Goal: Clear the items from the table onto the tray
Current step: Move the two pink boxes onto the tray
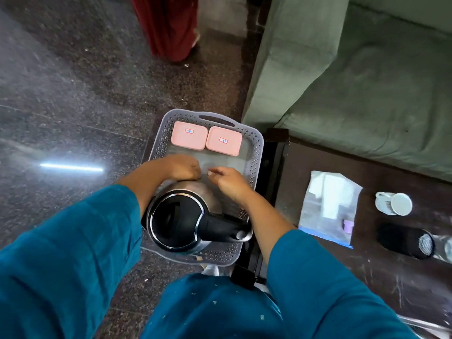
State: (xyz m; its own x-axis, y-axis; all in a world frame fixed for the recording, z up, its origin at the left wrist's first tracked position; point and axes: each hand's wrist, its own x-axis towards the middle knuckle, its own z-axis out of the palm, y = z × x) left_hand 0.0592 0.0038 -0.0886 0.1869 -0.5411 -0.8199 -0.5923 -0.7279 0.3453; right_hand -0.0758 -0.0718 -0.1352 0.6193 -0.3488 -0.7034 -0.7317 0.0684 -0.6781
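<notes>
A grey perforated tray [256, 143] sits low, left of the dark table [396, 277]. Two pink lidded boxes [188, 135] [223, 141] lie side by side at its far end. A steel kettle with a black lid and handle [181, 221] stands at its near end. Between them a clear plastic bag [220, 160] lies flat. My left hand [182, 167] and my right hand [228, 181] meet over the bag's near edge, fingers curled and pinching it. On the table lie a zip bag [327, 206], a tipped white mug [393, 203] and a black cylinder [406, 241].
A green sofa [367, 81] stands behind the table. A person in red clothing [171, 25] stands on the dark speckled floor beyond the tray. A clear glass item [444, 245] shows at the table's right edge. A black frame [271, 162] runs between tray and table.
</notes>
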